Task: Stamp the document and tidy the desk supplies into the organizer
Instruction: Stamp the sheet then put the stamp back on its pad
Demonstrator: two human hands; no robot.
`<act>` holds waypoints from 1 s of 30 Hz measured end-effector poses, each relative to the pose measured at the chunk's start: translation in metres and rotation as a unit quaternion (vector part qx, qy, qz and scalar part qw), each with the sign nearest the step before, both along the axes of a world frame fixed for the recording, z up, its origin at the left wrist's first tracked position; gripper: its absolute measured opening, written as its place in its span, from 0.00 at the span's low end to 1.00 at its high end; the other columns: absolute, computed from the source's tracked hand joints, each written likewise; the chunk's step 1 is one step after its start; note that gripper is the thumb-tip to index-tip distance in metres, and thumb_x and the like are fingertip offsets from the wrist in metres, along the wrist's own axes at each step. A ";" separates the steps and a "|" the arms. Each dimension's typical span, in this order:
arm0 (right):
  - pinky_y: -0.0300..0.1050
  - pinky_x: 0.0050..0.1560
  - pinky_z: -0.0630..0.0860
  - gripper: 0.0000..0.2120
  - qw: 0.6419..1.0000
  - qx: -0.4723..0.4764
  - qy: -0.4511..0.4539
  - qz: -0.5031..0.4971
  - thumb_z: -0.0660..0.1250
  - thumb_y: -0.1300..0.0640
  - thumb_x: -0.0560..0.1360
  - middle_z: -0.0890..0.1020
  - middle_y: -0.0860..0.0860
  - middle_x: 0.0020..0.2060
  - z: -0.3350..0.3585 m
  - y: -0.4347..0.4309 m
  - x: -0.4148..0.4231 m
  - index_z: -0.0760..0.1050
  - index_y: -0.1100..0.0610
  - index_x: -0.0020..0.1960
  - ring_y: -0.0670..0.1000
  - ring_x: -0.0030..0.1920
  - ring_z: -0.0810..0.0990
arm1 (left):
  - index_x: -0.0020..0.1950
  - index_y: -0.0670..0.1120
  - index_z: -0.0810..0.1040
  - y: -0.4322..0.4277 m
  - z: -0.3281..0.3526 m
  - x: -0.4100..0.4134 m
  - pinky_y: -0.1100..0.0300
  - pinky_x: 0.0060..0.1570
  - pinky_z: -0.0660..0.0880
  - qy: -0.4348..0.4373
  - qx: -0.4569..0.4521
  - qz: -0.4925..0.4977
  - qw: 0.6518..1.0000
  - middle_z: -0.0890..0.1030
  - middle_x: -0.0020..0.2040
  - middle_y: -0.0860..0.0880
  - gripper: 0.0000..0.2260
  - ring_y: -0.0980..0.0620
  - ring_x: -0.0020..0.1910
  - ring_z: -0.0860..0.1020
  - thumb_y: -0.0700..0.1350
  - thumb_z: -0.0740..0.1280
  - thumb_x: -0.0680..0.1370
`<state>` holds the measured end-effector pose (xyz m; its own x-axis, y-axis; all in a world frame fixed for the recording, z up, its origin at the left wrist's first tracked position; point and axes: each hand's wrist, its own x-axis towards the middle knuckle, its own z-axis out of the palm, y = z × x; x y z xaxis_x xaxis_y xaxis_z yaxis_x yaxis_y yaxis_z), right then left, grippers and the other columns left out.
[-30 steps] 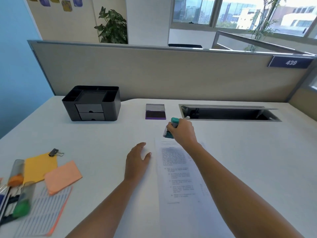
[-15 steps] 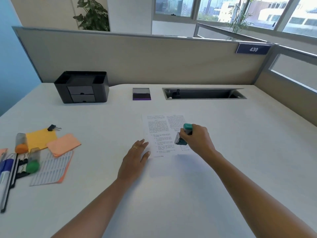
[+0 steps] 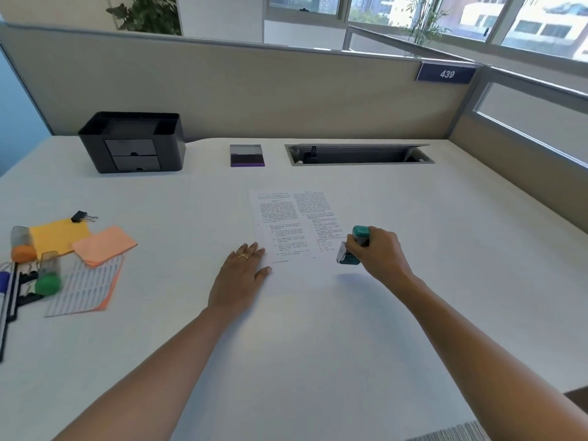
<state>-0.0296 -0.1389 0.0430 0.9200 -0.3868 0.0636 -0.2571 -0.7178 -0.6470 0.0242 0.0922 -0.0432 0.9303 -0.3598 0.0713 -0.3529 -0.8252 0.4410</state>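
So a second ago the right hand (image 3: 378, 253) had the teal stamp (image 3: 353, 246) up near the purple ink pad (image 3: 247, 155). Now it's come back down the page, and the stamp sits tilted over the document's (image 3: 292, 224) lower right corner, just beside the last lines of print. That hand's grip is clamped around the stamp body. I can't tell if the stamp face is touching paper yet.

The left hand (image 3: 241, 272) has stayed flat, fingers spread, pinning the document's lower left edge to the surface (image 3: 318, 345). To me that looks like inking is done and the press comes next.

None of the tidying has started: the sticky notes (image 3: 103, 245), binder clip (image 3: 83, 216) and markers (image 3: 47, 275) are well left of the document, and the black organizer (image 3: 133, 141) is beyond them.
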 end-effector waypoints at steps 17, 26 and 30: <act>0.40 0.29 0.63 0.15 1.000 -0.015 0.002 0.006 0.63 0.55 0.75 0.68 0.49 0.28 -0.001 -0.014 -0.003 0.65 0.61 0.35 0.48 0.28 0.64 | 0.75 0.46 0.58 0.001 0.002 -0.001 0.57 0.74 0.49 -0.005 0.017 -0.012 1.000 0.57 0.76 0.51 0.23 0.52 0.76 0.53 0.52 0.55 0.81; 0.39 0.29 0.63 0.14 1.000 -0.011 0.003 0.014 0.63 0.55 0.76 0.68 0.49 0.28 -0.005 -0.014 -0.004 0.66 0.61 0.35 0.47 0.28 0.64 | 0.74 0.48 0.61 0.001 0.001 -0.001 0.56 0.74 0.50 -0.011 0.028 -0.017 0.999 0.59 0.76 0.52 0.21 0.52 0.76 0.54 0.52 0.54 0.81; 0.39 0.29 0.62 0.15 1.000 -0.009 -0.002 0.002 0.63 0.55 0.75 0.68 0.49 0.28 -0.003 -0.020 -0.005 0.65 0.61 0.34 0.48 0.28 0.64 | 0.73 0.48 0.62 0.001 0.001 -0.001 0.57 0.74 0.51 -0.015 0.027 -0.014 0.999 0.60 0.75 0.52 0.21 0.52 0.76 0.54 0.52 0.55 0.81</act>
